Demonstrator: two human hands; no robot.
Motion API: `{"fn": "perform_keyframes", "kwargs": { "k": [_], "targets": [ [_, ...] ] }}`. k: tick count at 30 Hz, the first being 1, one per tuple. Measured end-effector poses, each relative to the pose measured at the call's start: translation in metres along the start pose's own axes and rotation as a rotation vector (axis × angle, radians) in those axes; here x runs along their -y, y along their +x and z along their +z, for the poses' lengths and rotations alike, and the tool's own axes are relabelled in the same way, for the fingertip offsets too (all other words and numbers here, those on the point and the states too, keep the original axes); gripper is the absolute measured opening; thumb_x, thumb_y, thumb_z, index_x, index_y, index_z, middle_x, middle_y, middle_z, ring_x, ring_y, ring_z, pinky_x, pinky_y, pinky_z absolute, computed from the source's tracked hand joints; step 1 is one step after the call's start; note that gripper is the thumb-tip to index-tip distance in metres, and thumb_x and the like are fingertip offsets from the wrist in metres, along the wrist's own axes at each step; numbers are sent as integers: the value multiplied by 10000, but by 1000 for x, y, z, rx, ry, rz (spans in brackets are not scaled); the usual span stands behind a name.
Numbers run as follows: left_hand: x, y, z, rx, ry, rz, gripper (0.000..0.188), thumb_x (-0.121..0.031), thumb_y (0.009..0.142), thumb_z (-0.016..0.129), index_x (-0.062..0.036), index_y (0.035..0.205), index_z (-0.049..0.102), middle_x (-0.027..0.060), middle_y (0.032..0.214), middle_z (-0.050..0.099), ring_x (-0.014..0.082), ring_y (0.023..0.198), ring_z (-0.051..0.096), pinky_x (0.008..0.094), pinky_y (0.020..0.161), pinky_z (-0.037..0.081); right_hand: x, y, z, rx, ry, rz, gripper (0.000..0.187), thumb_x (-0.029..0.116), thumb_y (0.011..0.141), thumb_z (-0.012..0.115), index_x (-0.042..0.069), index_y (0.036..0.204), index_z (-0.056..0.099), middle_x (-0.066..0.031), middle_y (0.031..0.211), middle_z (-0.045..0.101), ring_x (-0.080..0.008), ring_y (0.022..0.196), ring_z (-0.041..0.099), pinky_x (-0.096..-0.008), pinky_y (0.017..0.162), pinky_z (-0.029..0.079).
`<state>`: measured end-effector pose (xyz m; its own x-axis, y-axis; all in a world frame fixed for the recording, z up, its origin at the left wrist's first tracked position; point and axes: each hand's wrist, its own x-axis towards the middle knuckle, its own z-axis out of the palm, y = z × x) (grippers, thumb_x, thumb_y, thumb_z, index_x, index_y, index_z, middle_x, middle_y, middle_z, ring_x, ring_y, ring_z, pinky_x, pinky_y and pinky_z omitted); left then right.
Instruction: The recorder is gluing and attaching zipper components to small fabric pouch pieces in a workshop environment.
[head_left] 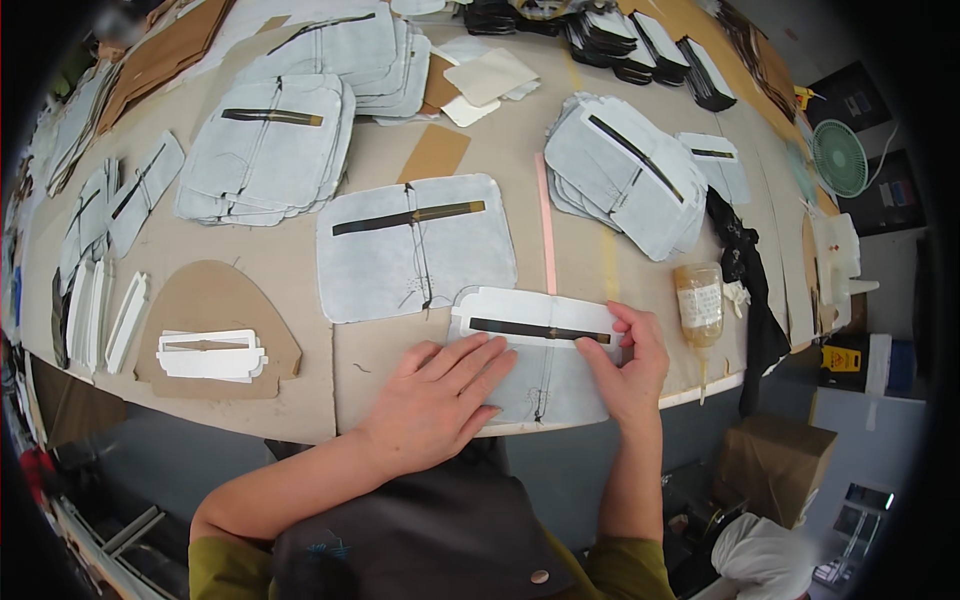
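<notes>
Landmark: grey fabric panel point(545, 375) at near table edge, white slotted frame point(540, 318) laid over its upper part, dark zipper strip point(535, 330) showing through the slot.

Left hand point(440, 395) flat and open, palm down, fingers spread on lower-left part of panel, pressing it to the table point(290, 400). Nothing gripped. Right hand point(630, 365) at right end of panel, fingers curled, thumb and forefinger pinching right end of frame and strip together; looks like a light pinch, not a full grasp.

Long axis of frame and strip runs left to right, slightly dropping toward the right hand. Strip lies just beyond left fingertips, away from the body; right end directly under right fingertips. Right hand nearer to strip's end, left hand nearer to panel's middle. Both touching panel.

Beyond panel: single larger grey panel point(415, 245) with own dark strip, lying flat, just apart. Pink narrow strip point(546, 225) upright-running beyond panel, right of that larger one. Right of panel: glue bottle point(699, 300) lying nozzle toward table edge, near right hand, not touching. Black cloth point(745, 270) past bottle. Far beyond: stacks of grey panels point(625, 175), more stacks point(270, 150) beyond-left. Left of panel, well apart: brown card template point(215, 300) with stack of white frames point(210, 355) on it. Small fan point(838, 158) far right, off the table.
</notes>
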<state>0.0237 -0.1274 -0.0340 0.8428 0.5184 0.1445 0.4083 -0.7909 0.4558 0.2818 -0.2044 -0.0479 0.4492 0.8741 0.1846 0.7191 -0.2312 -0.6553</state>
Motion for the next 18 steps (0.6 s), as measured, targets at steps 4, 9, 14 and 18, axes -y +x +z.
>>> {"fn": "perform_keyframes", "kwargs": {
  "k": [4,9,14,18],
  "targets": [
    [7,-9,6,-38,-82,-22,556,-261,870,717,-74,1367,554,62,1418,551,232,1309,506,426,1016,377,0,-2,1,-15,1,-8,521,112,681,884,52,1153,673,-54,925,585,-181,806,539,-299,680,463],
    [9,-11,4,-75,-39,-36,554,-241,852,728,-77,1355,564,60,1392,564,242,1297,512,425,996,386,2,-2,1,-16,-20,-38,514,82,686,866,55,1161,670,-32,911,553,-154,786,493,-277,678,442],
    [9,-8,-1,-51,-19,-54,564,-237,841,725,-89,1361,564,50,1395,566,227,1266,524,418,959,391,-4,-1,2,-17,-12,-30,494,96,702,871,51,1153,674,-48,904,571,-169,782,518,-290,670,456],
    [9,-5,0,-67,-11,-43,568,-246,843,723,-92,1366,561,48,1400,564,223,1268,524,423,961,390,-5,3,-1,-7,21,-4,477,98,713,870,49,1145,676,-49,907,575,-168,772,510,-289,669,457]
  ]
}}
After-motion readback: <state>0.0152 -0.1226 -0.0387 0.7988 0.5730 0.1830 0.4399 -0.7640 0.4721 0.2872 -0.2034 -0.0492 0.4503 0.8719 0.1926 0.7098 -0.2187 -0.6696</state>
